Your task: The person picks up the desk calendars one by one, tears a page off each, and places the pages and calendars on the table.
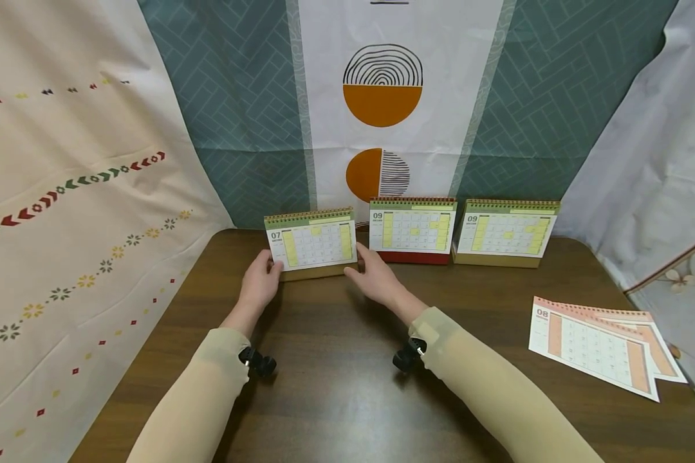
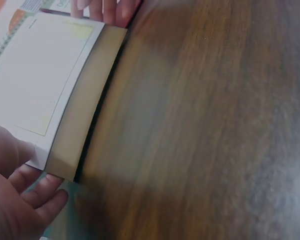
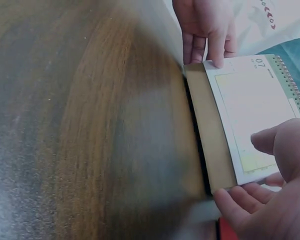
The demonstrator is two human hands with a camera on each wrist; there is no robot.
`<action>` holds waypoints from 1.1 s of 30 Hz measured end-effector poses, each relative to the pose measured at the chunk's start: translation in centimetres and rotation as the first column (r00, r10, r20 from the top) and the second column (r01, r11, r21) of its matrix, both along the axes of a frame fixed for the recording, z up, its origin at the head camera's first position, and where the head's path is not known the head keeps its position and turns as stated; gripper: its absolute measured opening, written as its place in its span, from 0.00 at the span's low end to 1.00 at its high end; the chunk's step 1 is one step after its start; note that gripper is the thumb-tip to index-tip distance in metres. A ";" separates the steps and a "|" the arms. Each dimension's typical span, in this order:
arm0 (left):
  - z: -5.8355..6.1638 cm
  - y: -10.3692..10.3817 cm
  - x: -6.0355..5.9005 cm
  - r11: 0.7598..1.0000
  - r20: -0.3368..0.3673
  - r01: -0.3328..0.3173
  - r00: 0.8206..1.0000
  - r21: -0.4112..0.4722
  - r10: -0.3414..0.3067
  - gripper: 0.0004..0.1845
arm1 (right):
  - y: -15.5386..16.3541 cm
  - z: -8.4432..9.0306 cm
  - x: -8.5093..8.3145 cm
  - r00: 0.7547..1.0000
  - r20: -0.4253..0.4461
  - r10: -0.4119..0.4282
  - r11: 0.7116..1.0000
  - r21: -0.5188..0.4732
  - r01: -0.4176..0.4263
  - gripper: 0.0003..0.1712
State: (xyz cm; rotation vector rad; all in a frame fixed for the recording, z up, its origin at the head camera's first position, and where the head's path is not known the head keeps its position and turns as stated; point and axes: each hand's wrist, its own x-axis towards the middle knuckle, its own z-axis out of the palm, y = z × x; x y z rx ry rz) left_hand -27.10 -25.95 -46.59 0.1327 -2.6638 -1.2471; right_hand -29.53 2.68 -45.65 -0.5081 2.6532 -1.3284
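A desk calendar showing 07, with a tan base, stands at the back left of the wooden table. My left hand grips its left end, thumb on the page front, fingers curled behind. At its right end my right hand holds it the same way, thumb on the page, fingers beneath the corner. The tan base and white page show in both wrist views.
Two more standing calendars showing 09, one red-based and one tan-based, line up to the right. Loose calendar sheets showing 08 lie flat at the right. Patterned cloth backdrops hang behind and on both sides.
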 end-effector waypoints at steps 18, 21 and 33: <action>0.3 -0.2 2.1 0.977 0.002 0.108 0.994 0.184 -0.110 0.14 | 1.4 0.7 1.8 0.998 0.008 -0.057 0.980 -0.192 0.057 0.34; 0.8 0.1 2.6 0.973 -0.003 0.120 0.993 0.199 -0.122 0.14 | 1.8 1.1 2.4 0.999 0.002 -0.055 0.980 -0.190 0.054 0.35; 3.1 2.1 4.8 0.968 -0.015 0.147 0.989 0.204 -0.147 0.15 | 4.0 2.3 4.1 0.997 -0.041 -0.067 0.979 -0.194 0.058 0.37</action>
